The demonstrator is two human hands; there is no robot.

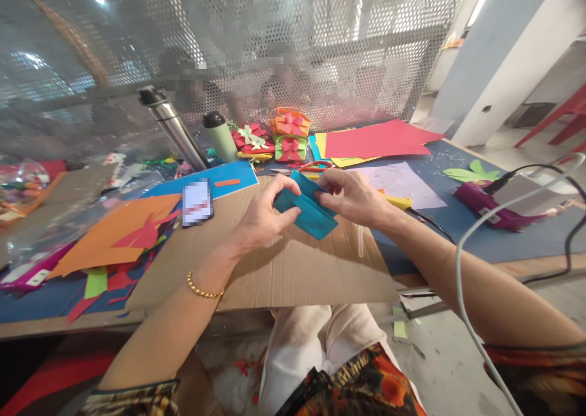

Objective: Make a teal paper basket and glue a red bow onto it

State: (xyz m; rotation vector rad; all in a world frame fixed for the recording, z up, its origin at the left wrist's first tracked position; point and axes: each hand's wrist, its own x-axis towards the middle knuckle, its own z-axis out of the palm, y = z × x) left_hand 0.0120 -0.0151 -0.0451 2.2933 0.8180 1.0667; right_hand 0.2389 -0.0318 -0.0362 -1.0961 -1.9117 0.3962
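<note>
A folded piece of blue paper (pixel 315 218) is held up above the brown cardboard (pixel 284 275). My left hand (pixel 266 213) pinches its left side between thumb and fingers. At the upper right edge of the paper, my right hand (pixel 344 195) grips it with bent fingers. Just behind the paper lie scissors with red handles (pixel 320 165). A clear glue stick (pixel 360 242) rests on the cardboard below my right hand, beside a yellow tool (pixel 396 201) with a black cord.
Behind stand a steel flask (pixel 176 129), a green bottle (pixel 221 138) and small paper boxes (pixel 290 149). Red sheets (pixel 375 141) lie at back right, orange paper (pixel 119 233) and a phone (pixel 196 202) at left. A white cable (pixel 462 281) hangs across my right arm.
</note>
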